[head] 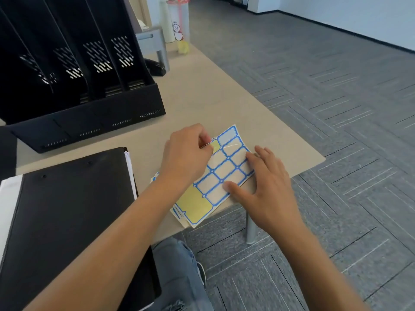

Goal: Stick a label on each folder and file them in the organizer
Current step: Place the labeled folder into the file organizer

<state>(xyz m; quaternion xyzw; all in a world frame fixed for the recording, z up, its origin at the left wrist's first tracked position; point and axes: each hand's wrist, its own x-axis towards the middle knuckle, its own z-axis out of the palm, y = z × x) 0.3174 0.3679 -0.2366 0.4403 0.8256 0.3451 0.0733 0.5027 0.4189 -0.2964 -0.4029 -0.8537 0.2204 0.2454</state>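
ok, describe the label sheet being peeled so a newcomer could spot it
Start at the black organizer; nearer the table's front edge, right of the black folder, lies the label sheet under both hands. It's the top sheet, blue-bordered, with yellow backing showing where labels are gone.

Both bare forearms reach forward from the lower edge of the view. The left hand (187, 153) is curled, with its thumb and fingertips pinched together. The right hand (263, 187) lies palm down, its fingers (252, 157) spread and pressed flat.
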